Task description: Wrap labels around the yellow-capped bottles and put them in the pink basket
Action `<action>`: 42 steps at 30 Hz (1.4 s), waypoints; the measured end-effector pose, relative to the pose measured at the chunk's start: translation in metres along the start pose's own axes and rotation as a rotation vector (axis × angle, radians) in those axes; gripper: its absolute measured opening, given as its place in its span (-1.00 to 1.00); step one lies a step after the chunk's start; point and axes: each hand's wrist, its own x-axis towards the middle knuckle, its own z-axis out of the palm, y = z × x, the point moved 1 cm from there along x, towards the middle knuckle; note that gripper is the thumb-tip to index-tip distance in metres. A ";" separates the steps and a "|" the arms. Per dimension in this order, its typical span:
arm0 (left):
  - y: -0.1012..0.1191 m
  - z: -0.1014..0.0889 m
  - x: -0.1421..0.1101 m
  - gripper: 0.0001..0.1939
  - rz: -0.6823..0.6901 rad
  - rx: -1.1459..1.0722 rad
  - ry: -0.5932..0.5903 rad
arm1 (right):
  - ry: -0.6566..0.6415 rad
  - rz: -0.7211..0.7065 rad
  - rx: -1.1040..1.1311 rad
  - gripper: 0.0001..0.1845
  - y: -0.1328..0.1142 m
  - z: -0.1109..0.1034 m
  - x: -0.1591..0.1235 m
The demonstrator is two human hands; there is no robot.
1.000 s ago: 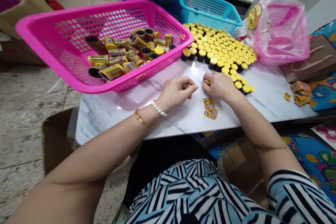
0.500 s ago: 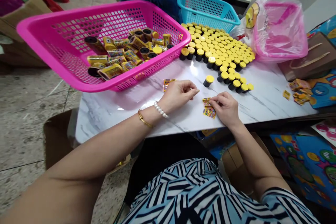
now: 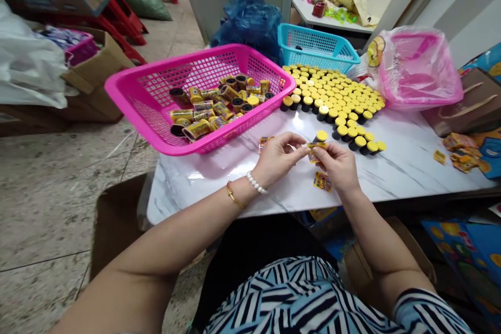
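Note:
My left hand [image 3: 278, 159] and my right hand [image 3: 337, 166] meet above the white marble table [image 3: 395, 167], both pinching one small colourful sticker [image 3: 313, 147] between thumbs and fingers. Just behind it stands a single black tube with a yellow cap [image 3: 321, 136]. Another sticker [image 3: 322, 181] lies flat on the table below my right hand, and one more sticker [image 3: 264, 142] lies behind my left hand. A large block of yellow-capped tubes [image 3: 336, 99] stands further back.
A pink basket [image 3: 129, 99] holding several labelled tubes [image 3: 215, 107] sits at the table's left. A blue basket [image 3: 313, 47] and a pink plastic bag [image 3: 415, 68] stand behind. Loose stickers [image 3: 456, 146] lie at the right edge. Cardboard boxes sit on the floor at left.
My right hand lifted a sticker off the table and brought it up to my left hand, which now pinches it too. The camera tilted up and pulled back.

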 end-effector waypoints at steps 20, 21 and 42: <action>0.014 0.005 -0.018 -0.76 0.010 0.037 0.177 | 0.308 -0.231 -0.176 -0.67 -0.006 0.017 -0.008; 0.013 0.005 -0.019 -0.78 0.019 0.046 0.168 | 0.304 -0.228 -0.176 -0.67 -0.005 0.018 -0.008; 0.007 -0.008 0.002 -0.66 -0.447 -0.371 -0.086 | 0.077 -0.494 -0.789 -0.70 -0.018 -0.018 0.028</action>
